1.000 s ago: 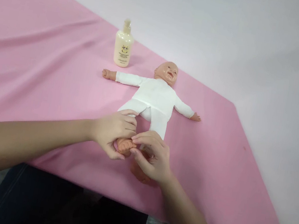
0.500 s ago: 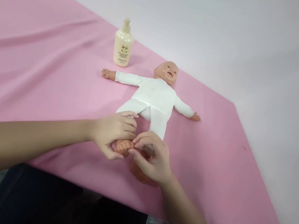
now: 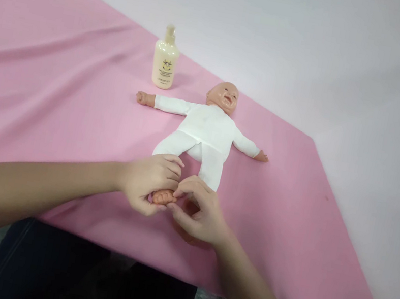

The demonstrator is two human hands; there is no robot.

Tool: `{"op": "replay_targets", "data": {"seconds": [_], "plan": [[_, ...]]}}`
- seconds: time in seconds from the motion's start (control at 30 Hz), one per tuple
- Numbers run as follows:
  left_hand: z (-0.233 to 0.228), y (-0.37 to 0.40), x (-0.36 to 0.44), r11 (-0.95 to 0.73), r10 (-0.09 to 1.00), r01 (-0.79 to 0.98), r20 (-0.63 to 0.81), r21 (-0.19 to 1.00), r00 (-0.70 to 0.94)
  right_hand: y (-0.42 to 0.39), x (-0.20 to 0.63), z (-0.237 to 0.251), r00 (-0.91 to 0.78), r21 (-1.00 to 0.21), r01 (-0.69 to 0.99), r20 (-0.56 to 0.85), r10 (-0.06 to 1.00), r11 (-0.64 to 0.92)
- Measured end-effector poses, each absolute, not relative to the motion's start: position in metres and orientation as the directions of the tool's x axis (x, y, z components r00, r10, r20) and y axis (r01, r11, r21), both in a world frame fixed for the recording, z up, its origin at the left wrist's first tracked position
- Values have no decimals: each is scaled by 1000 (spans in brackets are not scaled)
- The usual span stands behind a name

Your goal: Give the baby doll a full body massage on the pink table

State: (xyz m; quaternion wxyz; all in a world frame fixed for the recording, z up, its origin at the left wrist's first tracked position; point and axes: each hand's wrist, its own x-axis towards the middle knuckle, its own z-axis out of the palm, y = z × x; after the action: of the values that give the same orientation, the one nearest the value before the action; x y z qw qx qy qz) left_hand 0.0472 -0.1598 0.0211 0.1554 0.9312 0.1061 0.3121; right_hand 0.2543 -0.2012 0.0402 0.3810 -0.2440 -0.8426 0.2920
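A baby doll (image 3: 207, 127) with a white cloth body lies on its back, its arms spread and its legs toward me. My left hand (image 3: 152, 179) is wrapped round one of its feet, the doll's foot (image 3: 162, 197) on the left, with the toes showing between thumb and fingers. At the toe end of that same foot, my right hand (image 3: 201, 209) pinches with thumb and fingertips. The doll's other foot (image 3: 185, 232) lies partly hidden beneath my right hand.
A cream pump bottle (image 3: 165, 66) with a printed label stands beyond the doll's outstretched arm. Under everything lies a pink cloth (image 3: 282, 210), creased at the left, over a white surface (image 3: 353, 68). The near table edge runs below my hands.
Both hands and the held foot have shifted very slightly toward me, and my right fingertips have moved a little left along the toes. The doll's body and the bottle stay put.
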Motion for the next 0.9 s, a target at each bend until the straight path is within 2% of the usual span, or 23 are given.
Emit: {"op": "replay_targets", "data": {"seconds": [0.13, 0.47, 0.7, 0.9], "plan": [[20, -159, 48, -923, 295, 85, 548, 375, 783, -201, 255, 40, -607, -670, 237, 463, 646, 703], [28, -161, 46, -896, 361, 121, 542, 427, 759, -203, 256, 41, -565, -649, 268, 492, 662, 712], [29, -160, 45, -888, 379, 97, 597, 449, 708, -200, 256, 34, -568, -542, 287, 568, 596, 790], [32, -165, 48, -891, 376, 79, 626, 448, 683, -196, 257, 31, -610, -451, 328, 570, 551, 830]]}}
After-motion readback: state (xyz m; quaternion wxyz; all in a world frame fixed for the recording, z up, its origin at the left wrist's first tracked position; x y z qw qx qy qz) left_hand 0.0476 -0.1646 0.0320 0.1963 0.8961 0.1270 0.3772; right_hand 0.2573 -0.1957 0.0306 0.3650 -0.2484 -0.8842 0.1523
